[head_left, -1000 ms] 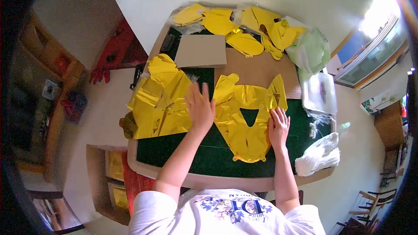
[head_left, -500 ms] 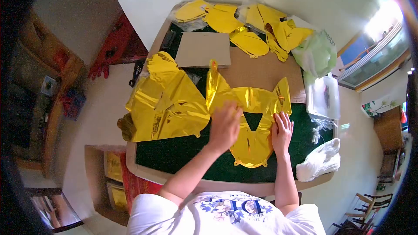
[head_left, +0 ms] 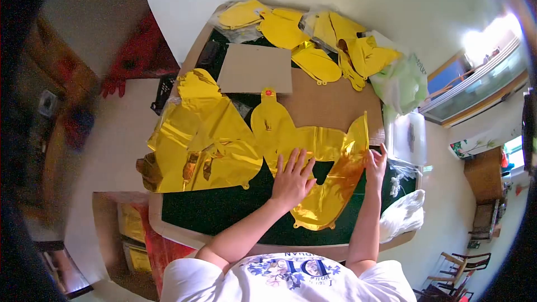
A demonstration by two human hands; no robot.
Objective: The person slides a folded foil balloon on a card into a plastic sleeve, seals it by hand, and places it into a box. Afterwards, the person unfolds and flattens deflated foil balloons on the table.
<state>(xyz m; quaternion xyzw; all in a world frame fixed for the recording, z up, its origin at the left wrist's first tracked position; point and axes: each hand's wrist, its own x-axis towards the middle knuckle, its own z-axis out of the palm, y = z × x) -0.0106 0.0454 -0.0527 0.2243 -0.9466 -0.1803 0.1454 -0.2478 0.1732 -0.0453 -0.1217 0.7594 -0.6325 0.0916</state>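
A flat gold foil balloon [head_left: 321, 204] with a gap in its middle lies in front of me on the dark green table surface. My left hand [head_left: 292, 179] rests on it palm down, fingers spread, left of the gap. At the balloon's right edge my right hand [head_left: 376, 165] pinches the foil between thumb and fingers, and that side is lifted and curved. A rounded lobe with a red mark near its tip forms the balloon's upper left part. Left of it lies a larger, creased gold foil piece [head_left: 207, 151].
Several yellow foil pieces [head_left: 282, 28] lie along the far edge. A grey-beige board [head_left: 256, 70] and brown cardboard [head_left: 330, 98] are nearer. On the right are a pale green plastic bag [head_left: 400, 86], a clear container [head_left: 407, 137] and a white plastic bag [head_left: 401, 215].
My left hand has come down flat on the balloon. The right hand now raises the right edge, and the upper left lobe has unfolded flat. The view has shifted slightly.
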